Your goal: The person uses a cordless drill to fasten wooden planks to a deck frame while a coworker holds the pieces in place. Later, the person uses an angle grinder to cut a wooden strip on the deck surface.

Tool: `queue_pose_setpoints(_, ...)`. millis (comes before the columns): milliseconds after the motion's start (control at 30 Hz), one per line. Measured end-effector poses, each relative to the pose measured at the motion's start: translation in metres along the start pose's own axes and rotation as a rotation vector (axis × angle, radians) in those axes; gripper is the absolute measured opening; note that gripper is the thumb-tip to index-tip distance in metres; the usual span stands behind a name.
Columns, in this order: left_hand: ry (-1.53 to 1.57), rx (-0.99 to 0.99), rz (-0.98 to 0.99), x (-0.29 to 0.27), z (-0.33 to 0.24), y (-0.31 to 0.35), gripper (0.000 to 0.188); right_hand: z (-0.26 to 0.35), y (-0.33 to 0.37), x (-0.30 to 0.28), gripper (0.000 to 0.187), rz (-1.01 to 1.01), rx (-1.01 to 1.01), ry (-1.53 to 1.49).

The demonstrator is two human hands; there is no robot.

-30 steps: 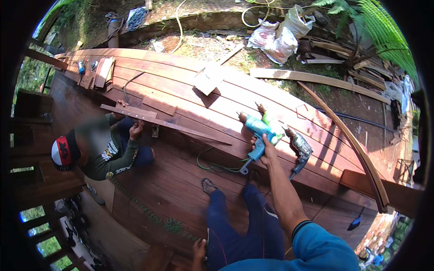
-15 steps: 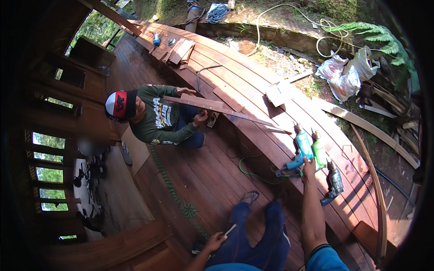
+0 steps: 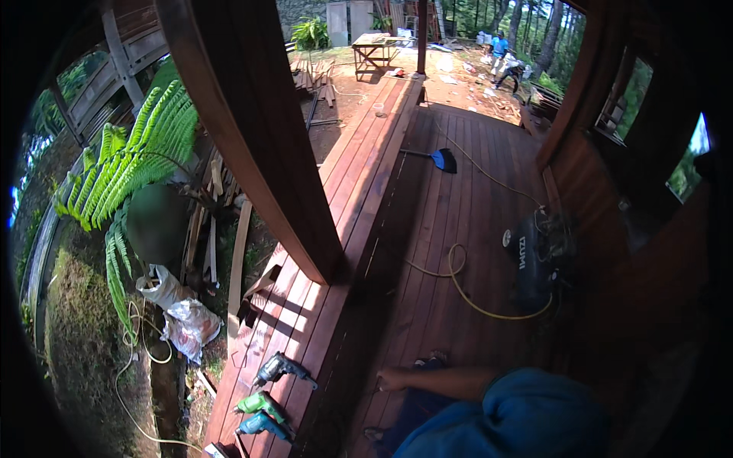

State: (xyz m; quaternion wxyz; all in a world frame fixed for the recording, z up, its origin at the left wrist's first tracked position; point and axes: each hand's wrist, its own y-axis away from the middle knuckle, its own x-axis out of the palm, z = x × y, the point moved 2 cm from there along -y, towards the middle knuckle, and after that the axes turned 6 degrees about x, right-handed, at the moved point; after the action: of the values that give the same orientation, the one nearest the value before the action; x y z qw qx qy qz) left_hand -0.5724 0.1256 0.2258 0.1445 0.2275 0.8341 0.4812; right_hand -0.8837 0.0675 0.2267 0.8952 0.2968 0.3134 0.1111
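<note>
My right hand (image 3: 393, 379) is out in front of my dark trousers, over the shaded lower deck. Its fingers look curled in, and nothing shows in them. A blue sleeve (image 3: 527, 408) covers that arm's upper part. My left hand is out of view. Apart from the hand, on the raised plank ledge to the left, lie a dark power drill (image 3: 281, 369), a green drill (image 3: 261, 404) and a teal drill (image 3: 264, 426). No hand touches them.
A thick wooden post (image 3: 263, 153) rises from the ledge (image 3: 359, 183). On the lower deck stand a dark air compressor (image 3: 534, 256) with a yellow hose (image 3: 489, 309) and a blue broom (image 3: 443, 160). White sacks (image 3: 191, 324) and a fern (image 3: 145, 153) are left. People work far off.
My view has swung far to the right. My right hand has left the teal drill and come near my legs. The co-worker with the long board and my left hand are out of view.
</note>
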Motion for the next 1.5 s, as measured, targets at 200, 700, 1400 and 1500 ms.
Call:
queue_pose_setpoints(200,-0.471,0.126,0.085,0.171,-0.145,-0.109,0.066,-0.241,0.071,-0.12,0.061,-0.273,0.21,-0.149)
queue_pose_setpoints(700,-0.703,0.401,0.152,0.529,-0.558,-0.268,0.059,-0.535,0.102,-0.559,0.058,-0.691,0.452,-0.798)
queue_pose_setpoints(1400,-0.217,0.724,0.633,1.17,-1.345,-0.575,0.05,-0.884,-0.035,-1.18,0.05,-1.093,0.825,-0.975)
queue_pose_setpoints(1500,-0.315,0.807,0.641,1.297,-1.391,-0.623,0.05,-0.981,-0.057,-1.279,0.051,-0.689,0.748,-0.736)
